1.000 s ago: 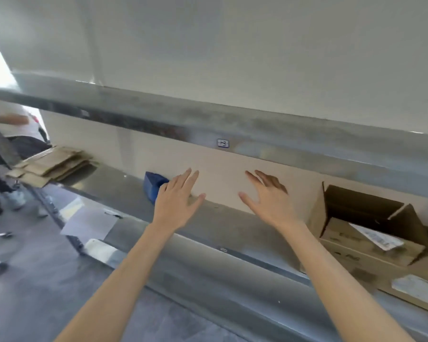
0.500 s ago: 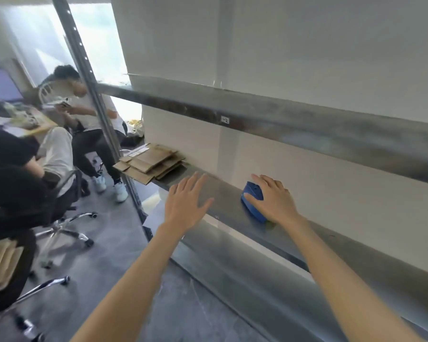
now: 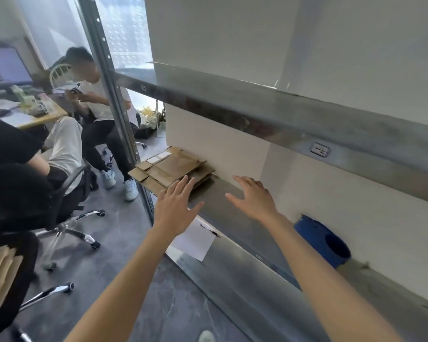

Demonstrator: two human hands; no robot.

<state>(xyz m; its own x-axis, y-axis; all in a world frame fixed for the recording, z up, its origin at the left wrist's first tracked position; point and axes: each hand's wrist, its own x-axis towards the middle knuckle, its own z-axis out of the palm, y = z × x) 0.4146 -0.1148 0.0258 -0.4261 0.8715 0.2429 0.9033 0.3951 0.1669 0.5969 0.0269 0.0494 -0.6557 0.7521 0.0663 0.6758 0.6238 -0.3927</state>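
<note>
Just beyond left hand (image 3: 174,208), flattened cardboard (image 3: 173,166); near right hand (image 3: 253,199), blue cup (image 3: 324,240).

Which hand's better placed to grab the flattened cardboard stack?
Left, likely. The left hand, fingers open, overlaps the cardboard stack at its near edge; the right hand is open over the shelf, apart from it.

A person's two arms fill the lower half of the frame, bare from its bottom edge to the fingertips. The left forearm (image 3: 124,275), long and slender, enters at lower left of centre; the right forearm (image 3: 314,272) comes in from the lower right corner. Near mid-frame, the left hand (image 3: 174,206) and right hand (image 3: 253,201) show their backs to the camera, fingers slim, knuckles softly outlined.
</note>
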